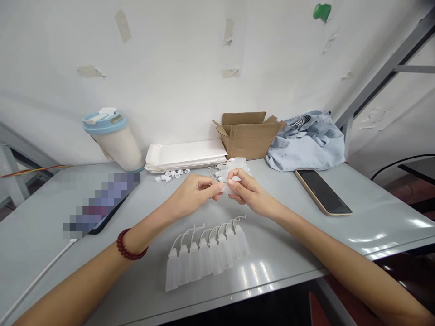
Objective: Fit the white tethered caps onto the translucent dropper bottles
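Between my two hands is a small translucent plastic bottle (225, 188), mostly covered by my fingers. My left hand (199, 194) pinches one side of it with thumb and forefinger. From the other side, the curled fingers of my right hand (250, 191) close on it. Just below lies a row of several translucent squeeze bottles (204, 260), side by side, with thin curved strap-like tubes at their tops. More translucent bottles (236, 165) lie in a pile right behind my hands. Several small white caps (176, 174) are scattered behind my left hand.
A stack of white padded envelopes (186, 153) and an open cardboard box (249, 140) stand against the wall. Grey-blue cloth (307, 145) is bundled at right. Phones lie left (105, 203) and right (322, 192), the left one cabled. A blue-lidded cup (115, 140) stands at back left.
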Available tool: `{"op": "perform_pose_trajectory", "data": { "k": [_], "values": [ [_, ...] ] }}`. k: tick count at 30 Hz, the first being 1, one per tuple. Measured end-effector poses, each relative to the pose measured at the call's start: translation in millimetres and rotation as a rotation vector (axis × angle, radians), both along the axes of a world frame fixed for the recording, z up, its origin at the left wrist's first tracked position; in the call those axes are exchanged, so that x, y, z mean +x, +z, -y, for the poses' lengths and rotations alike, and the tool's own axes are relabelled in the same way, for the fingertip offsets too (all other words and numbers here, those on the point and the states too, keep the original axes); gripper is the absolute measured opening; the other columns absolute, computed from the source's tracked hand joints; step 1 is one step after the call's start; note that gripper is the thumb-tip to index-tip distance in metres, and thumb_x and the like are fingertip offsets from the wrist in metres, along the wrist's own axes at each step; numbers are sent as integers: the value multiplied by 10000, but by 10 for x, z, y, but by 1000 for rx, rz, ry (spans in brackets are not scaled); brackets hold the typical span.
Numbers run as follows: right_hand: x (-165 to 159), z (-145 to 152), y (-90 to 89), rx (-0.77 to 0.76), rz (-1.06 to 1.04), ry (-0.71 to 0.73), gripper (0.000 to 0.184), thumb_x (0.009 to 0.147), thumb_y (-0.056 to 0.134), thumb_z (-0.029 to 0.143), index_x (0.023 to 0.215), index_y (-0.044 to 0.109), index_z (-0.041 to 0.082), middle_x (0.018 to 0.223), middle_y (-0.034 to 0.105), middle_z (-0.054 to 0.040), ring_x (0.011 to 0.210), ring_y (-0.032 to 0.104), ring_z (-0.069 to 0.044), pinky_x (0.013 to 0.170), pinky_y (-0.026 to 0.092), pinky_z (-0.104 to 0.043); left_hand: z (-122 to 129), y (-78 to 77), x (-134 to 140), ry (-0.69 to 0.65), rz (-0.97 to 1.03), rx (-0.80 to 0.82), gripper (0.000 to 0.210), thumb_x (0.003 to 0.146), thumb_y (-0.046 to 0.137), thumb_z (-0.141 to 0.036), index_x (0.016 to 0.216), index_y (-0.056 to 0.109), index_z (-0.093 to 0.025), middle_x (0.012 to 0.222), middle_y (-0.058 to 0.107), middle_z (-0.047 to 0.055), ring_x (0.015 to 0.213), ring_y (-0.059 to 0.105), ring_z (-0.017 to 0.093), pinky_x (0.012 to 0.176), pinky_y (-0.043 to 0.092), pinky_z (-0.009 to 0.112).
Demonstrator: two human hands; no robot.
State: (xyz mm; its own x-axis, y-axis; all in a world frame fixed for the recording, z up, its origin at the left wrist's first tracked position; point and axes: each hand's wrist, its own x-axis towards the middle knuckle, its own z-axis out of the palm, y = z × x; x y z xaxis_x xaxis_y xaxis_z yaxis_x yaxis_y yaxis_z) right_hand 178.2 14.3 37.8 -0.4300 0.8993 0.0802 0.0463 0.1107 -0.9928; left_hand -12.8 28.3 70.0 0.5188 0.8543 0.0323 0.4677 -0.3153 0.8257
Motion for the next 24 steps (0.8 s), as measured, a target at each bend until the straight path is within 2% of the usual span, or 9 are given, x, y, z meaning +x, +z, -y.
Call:
{"op": "perform_pose_trajectory", "data": {
  "k": [3,6,9,11,14,17,20,24],
  "values": [
    [-14,-10,10,-68,-46,48,274,904,465,494,890,378,235,576,244,96,475,229,-65,451,185,-185,-9,11,7,-17,24,44,313,847,500,-405,706,657,-173,704,651,9,676,579,146,625,442,257],
    [10,-45,26,-27,-41,3,281,907,449,500,874,378,230,557,270,95,468,248,-70,451,190,-195,-97,35,-34,49,45,52,276,849,493,-392,828,669,-180,824,692,21,771,607,159,692,461,265],
    [132,-155,32,205,23,-227,270,900,468,483,926,398,224,614,403,64,554,397,-95,513,285,-218,-254,52,-197,211,-61,135,336,873,425,-411,840,660,-174,861,706,42,787,610,177,689,458,278],
    [252,-269,18,393,108,-421,266,897,478,460,971,409,214,709,499,22,659,469,-120,575,331,-241,-356,25,-381,288,-216,249,309,858,438,-393,862,648,-166,854,706,54,789,613,194,707,452,294],
    [404,-453,-43,470,283,-588,236,901,462,407,1013,414,205,824,572,-19,702,479,-138,606,341,-257,-442,-113,-694,347,-431,366,282,838,432,-346,838,648,-165,819,699,60,750,619,215,715,451,320],
    [467,-611,-140,501,434,-642,228,894,451,357,1049,427,192,895,583,-38,627,450,-131,592,341,-267,-448,-330,-928,347,-488,453,276,825,424,-308,881,649,-159,921,701,94,826,624,246,774,465,357],
    [466,-721,-229,540,530,-657,230,870,465,332,1038,458,175,885,577,-45,587,450,-132,593,352,-277,-449,-525,-1010,283,-494,570,312,851,407,-282,1004,632,-129,1052,660,133,999,573,280,882,448,415],
    [467,-789,-296,576,554,-640,213,863,466,334,1002,500,175,932,613,-74,706,535,-173,636,387,-288,-517,-672,-973,185,-521,698,343,880,364,-189,1126,592,-120,1160,599,136,1102,494,279,945,418,442]
  ]
}}
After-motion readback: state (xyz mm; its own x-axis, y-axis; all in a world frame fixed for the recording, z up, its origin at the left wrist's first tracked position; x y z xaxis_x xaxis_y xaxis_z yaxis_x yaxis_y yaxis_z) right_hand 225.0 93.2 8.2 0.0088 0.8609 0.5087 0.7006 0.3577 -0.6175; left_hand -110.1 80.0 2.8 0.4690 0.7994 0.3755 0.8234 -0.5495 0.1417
